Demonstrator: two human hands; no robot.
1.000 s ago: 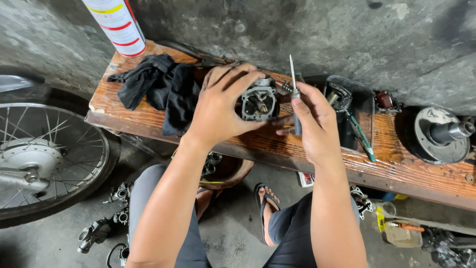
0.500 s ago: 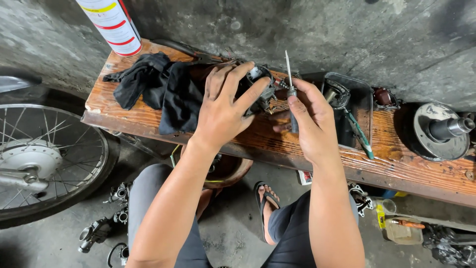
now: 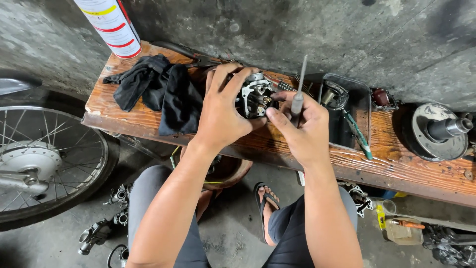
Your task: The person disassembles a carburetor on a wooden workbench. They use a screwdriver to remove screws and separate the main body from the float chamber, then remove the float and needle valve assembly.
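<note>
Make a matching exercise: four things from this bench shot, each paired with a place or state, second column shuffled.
Things:
1. small metal engine part
2. screwdriver
3. black cloth
4. spoked wheel

Places or states:
A. on the floor at the left, below the bench
B. lying crumpled on the wooden bench
C. gripped in the left hand
D. held upright in the right hand

Pairs: 1-C, 2-D, 3-B, 4-A
</note>
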